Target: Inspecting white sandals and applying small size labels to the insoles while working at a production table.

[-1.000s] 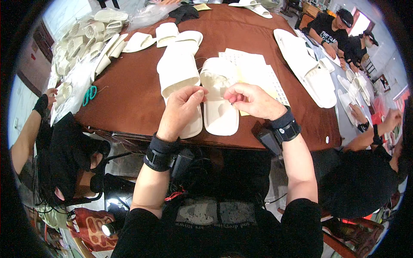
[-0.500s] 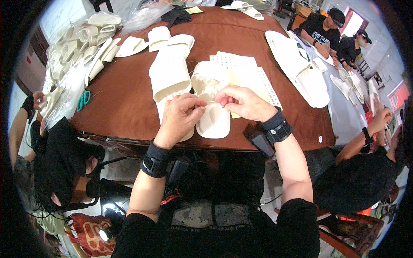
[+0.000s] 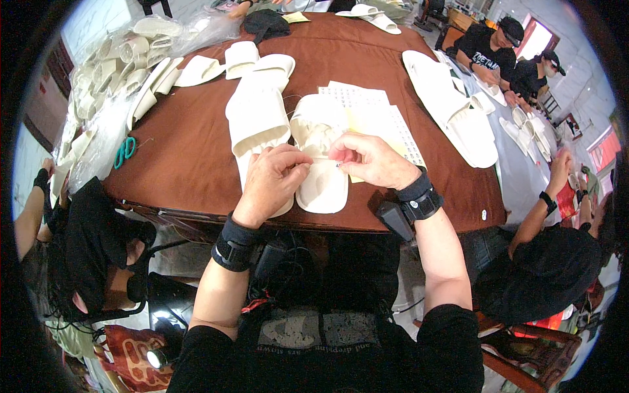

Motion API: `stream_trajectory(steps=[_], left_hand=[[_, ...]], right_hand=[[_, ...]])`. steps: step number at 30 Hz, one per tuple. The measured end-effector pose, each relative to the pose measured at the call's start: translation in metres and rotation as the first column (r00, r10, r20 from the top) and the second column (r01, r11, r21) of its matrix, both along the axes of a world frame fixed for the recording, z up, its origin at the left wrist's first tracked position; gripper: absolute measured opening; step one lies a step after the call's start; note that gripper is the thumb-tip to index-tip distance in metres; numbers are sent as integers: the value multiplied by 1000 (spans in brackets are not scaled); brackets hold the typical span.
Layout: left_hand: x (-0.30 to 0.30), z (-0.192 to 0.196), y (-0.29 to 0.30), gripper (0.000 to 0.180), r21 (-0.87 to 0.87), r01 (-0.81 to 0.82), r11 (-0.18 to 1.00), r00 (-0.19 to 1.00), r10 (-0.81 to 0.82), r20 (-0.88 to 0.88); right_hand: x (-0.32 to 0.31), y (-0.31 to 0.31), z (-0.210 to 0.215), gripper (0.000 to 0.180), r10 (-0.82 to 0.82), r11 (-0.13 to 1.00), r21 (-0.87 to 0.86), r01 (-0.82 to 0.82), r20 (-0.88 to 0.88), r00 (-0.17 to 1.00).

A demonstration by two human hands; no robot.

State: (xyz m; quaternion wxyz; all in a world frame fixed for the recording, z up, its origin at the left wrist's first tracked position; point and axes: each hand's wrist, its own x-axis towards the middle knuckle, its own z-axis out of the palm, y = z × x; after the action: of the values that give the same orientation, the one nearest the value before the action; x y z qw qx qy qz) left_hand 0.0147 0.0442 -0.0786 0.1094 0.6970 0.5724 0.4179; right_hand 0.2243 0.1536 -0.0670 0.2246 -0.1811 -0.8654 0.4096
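Note:
Before me on the brown-covered table lies a white slipper (image 3: 322, 190), its heel end toward me. My left hand (image 3: 275, 180) hovers at its left side, thumb and fingertips pinched together; whatever they hold is too small or hidden to tell. Opposite, my right hand (image 3: 370, 160) pinches a small label (image 3: 339, 165) with a dark mark, close over the slipper's insole. Both hands partly cover the slipper's middle. Another white slipper (image 3: 259, 121) lies just left, partly under my left hand. Printed label sheets (image 3: 401, 131) and a yellow paper lie beyond my right hand.
Many white slippers (image 3: 124, 59), some in clear plastic, heap at the far left. Teal scissors (image 3: 124, 152) lie near the left edge. More slippers (image 3: 452, 108) rest on the right. A black cap (image 3: 266, 25) sits at the back. Other people work on both sides.
My hands stay almost in place, with slight finger movement; the small label's dark mark shows more clearly now. At the sides, co-workers' hands have shifted.

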Motion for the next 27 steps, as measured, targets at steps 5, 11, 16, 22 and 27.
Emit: stream_trajectory(steps=[5,11,16,22,27], left_hand=[[-1,0,2,12,-22,-5,1000,1000,5,26],[-1,-1,2,14,-33,-8,999,999,9,36],[-2,-3,3,14,-22,-1,1000,999,1,42],[-1,-3,4,14,-20,10,1000,999,-9,44],[-4,-5,4,13,-26,11,1000,999,-10,51]], right_hand=[[0,-1,1,21,40,994,102,-41,13,999],[-1,-1,1,19,18,994,112,-20,18,1000],[-2,0,-4,17,14,984,177,-15,7,1000],[-2,2,-5,14,-30,980,198,36,-32,999],[-4,0,-3,12,-35,998,45,36,-38,999]])
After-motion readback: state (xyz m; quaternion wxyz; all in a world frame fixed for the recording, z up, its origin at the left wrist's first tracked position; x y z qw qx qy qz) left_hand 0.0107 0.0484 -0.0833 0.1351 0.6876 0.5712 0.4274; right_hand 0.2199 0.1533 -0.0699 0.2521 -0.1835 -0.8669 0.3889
